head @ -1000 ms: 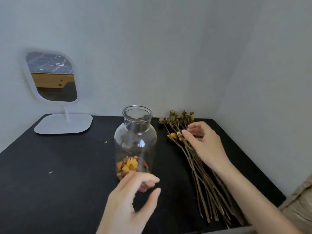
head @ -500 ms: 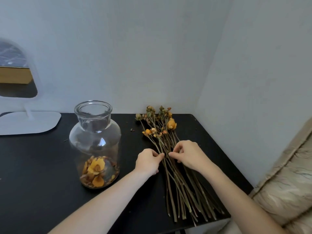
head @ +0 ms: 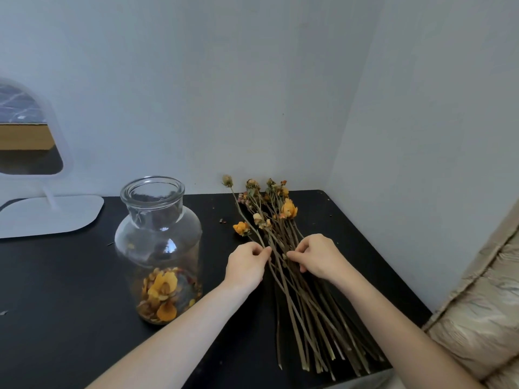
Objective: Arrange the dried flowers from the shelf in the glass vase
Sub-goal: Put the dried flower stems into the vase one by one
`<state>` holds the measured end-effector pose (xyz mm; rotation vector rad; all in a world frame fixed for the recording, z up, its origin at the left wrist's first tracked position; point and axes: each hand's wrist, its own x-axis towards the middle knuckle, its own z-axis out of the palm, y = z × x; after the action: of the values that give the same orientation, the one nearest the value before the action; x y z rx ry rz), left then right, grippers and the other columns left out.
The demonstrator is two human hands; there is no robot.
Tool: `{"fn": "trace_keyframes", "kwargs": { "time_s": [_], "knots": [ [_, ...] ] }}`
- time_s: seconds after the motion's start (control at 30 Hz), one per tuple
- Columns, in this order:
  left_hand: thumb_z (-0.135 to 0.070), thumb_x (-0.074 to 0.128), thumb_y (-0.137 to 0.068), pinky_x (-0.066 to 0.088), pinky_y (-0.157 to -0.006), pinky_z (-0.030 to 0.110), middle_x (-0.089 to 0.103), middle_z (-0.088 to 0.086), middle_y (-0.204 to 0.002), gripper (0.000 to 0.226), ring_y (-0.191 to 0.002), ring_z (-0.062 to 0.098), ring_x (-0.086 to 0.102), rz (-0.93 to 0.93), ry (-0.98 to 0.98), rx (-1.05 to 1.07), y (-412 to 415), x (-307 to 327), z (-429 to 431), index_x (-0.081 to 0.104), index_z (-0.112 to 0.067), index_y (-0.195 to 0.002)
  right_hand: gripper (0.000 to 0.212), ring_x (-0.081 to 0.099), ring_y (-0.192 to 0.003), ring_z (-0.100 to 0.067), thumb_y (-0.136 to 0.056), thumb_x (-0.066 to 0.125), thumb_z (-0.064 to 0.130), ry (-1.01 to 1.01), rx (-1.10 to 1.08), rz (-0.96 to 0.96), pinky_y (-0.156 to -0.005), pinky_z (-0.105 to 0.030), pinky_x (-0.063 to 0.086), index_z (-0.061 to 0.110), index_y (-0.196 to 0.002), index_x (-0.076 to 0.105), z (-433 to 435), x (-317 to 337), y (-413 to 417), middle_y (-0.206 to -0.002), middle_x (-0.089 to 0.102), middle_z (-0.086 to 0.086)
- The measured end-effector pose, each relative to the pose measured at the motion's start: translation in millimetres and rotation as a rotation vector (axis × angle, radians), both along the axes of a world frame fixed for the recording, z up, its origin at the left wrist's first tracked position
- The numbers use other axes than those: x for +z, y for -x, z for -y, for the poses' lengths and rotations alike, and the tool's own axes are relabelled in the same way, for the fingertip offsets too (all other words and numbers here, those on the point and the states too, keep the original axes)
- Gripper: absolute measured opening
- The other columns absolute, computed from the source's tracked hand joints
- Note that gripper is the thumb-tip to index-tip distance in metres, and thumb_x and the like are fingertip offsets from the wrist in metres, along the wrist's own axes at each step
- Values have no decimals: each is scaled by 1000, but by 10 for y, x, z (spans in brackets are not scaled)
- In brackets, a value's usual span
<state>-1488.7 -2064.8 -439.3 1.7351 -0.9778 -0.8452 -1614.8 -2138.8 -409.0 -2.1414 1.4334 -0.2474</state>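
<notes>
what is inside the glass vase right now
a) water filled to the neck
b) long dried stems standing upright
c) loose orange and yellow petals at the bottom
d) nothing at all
c: the glass vase holds only a layer of loose orange and yellow petals at its bottom, while the dried flowers lie flat on the black shelf beside it, under the left hand and right hand.
</notes>
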Motion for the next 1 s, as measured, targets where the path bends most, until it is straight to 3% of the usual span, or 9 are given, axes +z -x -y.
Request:
{"fn": "trace_keyframes", "kwargs": {
  "time_s": [0.13, 0.43, 0.67, 0.83, 1.0],
  "knots": [
    [-28, 47, -95, 34, -52, 26, 45, -3, -53, 30, -47, 11, 41, -8, 94, -6, -3, 69, -26, 56, -16, -69, 21, 57, -58, -1, -89, 57, 31, 20, -18, 155, -73, -25, 41, 19, -73, 63, 9, 73, 74, -55, 62, 5],
    [-29, 44, -96, 30, -53, 24, 41, -9, -54, 27, -48, 7, 36, 42, 305, -6, -29, 366, -79, 58, -14, -79, 15, 50, -49, -1, -89, 57, 31, 110, -74, 421, -54, -18, 35, 18, -84, 63, 82, 291, 126, -58, 58, 6],
    [-27, 45, -96, 31, -56, 23, 40, -9, -54, 25, -50, 7, 36, 122, 433, -21, -30, 650, -110, 58, -17, -77, 14, 48, -41, 8, -91, 53, 31, 201, -76, 632, -53, -18, 35, 20, -84, 59, 97, 619, 98, -56, 54, 6],
    [-26, 42, -97, 33, -47, 23, 40, -6, -52, 23, -44, 6, 36, 174, 567, -57, -61, 1061, -226, 53, -22, -77, 13, 47, -40, 4, -93, 52, 26, 241, -80, 811, -42, -11, 35, 16, -96, 59, 94, 974, 84, -61, 54, 2],
    [-20, 38, -98, 32, -41, 11, 43, -8, -43, 27, -38, 3, 39, 241, 747, 13, -371, 1695, -467, 52, -18, -76, 11, 40, -35, 1, -92, 54, 23, 244, -35, 1005, -35, -10, 29, 18, -85, 61, 12, 1416, -18, -51, 53, 6]
  ]
}}
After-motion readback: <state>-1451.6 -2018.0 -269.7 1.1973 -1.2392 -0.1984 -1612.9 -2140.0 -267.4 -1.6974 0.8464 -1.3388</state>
